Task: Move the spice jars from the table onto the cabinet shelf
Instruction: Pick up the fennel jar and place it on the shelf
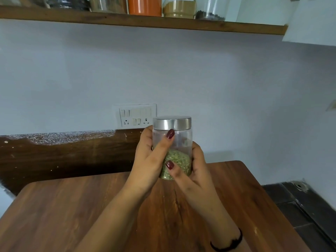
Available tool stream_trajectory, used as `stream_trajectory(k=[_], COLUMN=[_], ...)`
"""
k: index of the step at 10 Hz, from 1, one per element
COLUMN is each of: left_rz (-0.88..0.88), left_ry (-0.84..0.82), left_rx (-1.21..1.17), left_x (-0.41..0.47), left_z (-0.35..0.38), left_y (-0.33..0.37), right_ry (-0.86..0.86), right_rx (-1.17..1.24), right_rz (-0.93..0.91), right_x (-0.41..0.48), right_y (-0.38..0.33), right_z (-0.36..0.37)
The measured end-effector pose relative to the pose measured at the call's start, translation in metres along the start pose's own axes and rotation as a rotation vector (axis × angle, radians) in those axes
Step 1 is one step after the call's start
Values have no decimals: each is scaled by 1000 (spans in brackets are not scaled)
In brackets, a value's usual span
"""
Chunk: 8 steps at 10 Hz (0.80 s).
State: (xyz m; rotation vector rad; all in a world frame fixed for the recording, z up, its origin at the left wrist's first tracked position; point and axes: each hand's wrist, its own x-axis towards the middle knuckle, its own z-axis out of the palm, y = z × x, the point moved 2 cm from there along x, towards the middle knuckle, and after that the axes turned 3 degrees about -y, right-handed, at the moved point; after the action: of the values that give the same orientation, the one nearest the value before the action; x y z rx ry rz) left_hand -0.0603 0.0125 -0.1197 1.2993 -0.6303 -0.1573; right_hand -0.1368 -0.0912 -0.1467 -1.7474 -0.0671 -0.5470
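Wooden table [72, 206] against pale wall [218, 79], shelf [145, 22] above.

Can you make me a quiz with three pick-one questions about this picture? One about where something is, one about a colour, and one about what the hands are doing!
1. Where is the orange jar?
A. on the shelf
B. on the table
C. on the floor

2. What colour is the lid of the held jar?
A. red
B. silver
C. black

3. How is that jar held?
A. by one hand
B. by both hands
C. by nobody, it stands on the table

Answers:
1 A: it stands up high on the wooden shelf among other jars.
2 B: the lid is shiny metal.
3 B: the left hand and right hand wrap around it above the table.
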Motion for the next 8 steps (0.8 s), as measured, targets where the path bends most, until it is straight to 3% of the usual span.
stream_trajectory(k=[2, 5, 8], left_rz=[-91, -392, -319], left_ry=[-67, -115, -5], left_rx=[17, -201, -184], left_x=[1, 11, 6], left_z=[0, -2, 9], left_y=[6, -7, -3], right_ry=[24, 44, 75], right_rx=[80, 451, 276], right_rz=[23, 109, 105], right_x=[1, 9, 11], right_y=[5, 7, 13], right_z=[-6, 3, -9])
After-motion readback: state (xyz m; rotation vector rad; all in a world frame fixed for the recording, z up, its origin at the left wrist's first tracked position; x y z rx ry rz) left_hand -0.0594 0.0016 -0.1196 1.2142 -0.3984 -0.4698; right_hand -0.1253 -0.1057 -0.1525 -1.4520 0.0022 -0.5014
